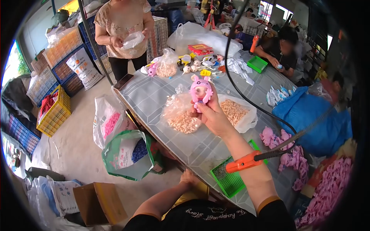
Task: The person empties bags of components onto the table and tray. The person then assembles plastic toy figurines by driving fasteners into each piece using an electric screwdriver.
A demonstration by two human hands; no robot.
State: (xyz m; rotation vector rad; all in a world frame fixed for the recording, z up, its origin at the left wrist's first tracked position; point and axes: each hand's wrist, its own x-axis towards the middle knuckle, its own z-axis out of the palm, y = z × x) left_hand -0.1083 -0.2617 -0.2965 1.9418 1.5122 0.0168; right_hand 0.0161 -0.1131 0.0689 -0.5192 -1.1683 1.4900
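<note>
My right hand [211, 114] is raised over the table, its fingers closed round a pink toy figure [195, 91] with round ears and a pale, rounded middle. Below it, two clear plastic bags lie open, the left one holding small peach-coloured parts [184, 122] and the right one similar parts [233, 111]. My left hand [188, 178] is low by the table's near edge, and its fingers are too hidden to read. An orange tool [243, 161] on a cord hangs in front of my right forearm. Close by is a green basket [231, 188] with small grey pieces in it.
Pink toy parts [287, 152] lie at the right, beside a blue sack [308, 117]. Small toys and a red box [200, 49] are on the far side. A person [127, 30] stands across the table; another [279, 50] sits at right. Open bags [127, 169] stand at left.
</note>
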